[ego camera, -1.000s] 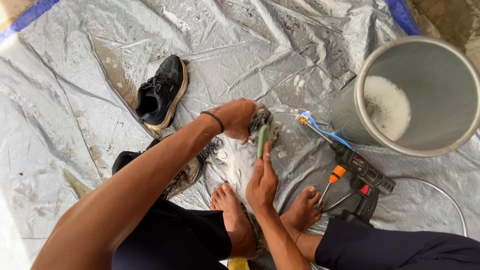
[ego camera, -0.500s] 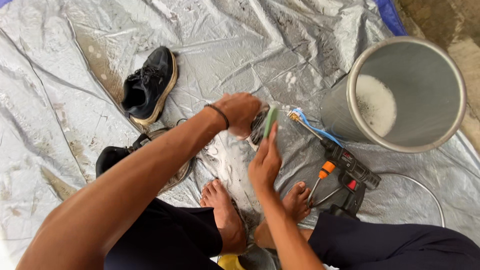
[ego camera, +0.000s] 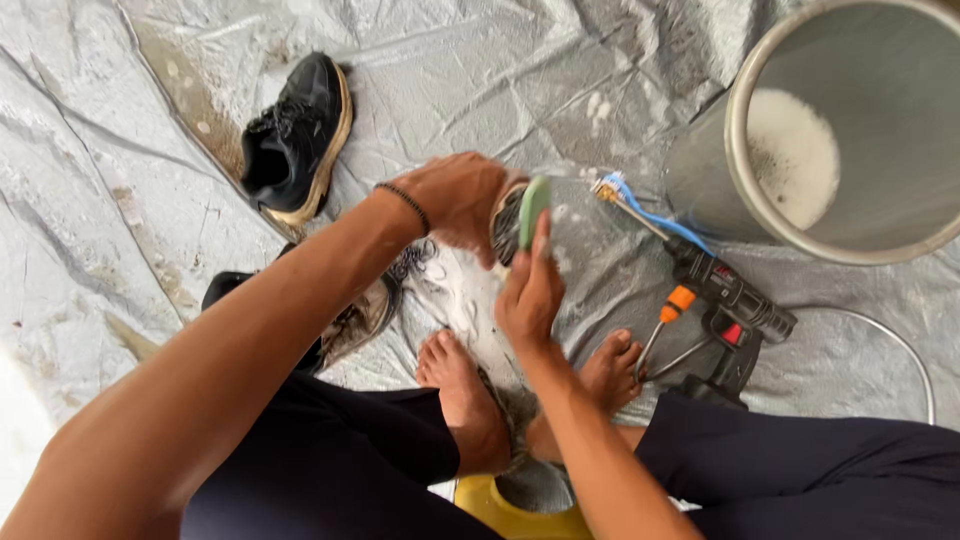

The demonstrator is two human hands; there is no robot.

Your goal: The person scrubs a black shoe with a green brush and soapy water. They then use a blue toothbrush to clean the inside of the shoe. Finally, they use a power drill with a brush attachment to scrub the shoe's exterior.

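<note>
My left hand (ego camera: 452, 200) grips the toe end of a soapy shoe (ego camera: 462, 290) that lies on the silver tarp (ego camera: 120, 180) in front of my bare feet. A dark bead bracelet sits on that wrist. My right hand (ego camera: 530, 295) holds a green scrub brush (ego camera: 533, 208) on edge against the shoe's toe, right beside my left hand. White foam covers the shoe's upper, and its dark laces show at the left side.
A black sneaker (ego camera: 297, 135) lies at upper left, another dark shoe (ego camera: 345, 325) beside my left leg. A metal bucket (ego camera: 850, 130) with foamy water stands at upper right. A black and orange spray gun (ego camera: 715, 300) with a hose lies right of my feet. A yellow stool edge (ego camera: 520, 510) shows below.
My right hand has pushed the green brush up along the shoe toward its toe, close to my left hand. The view has shifted, so the bucket now sits higher and nearer the corner.
</note>
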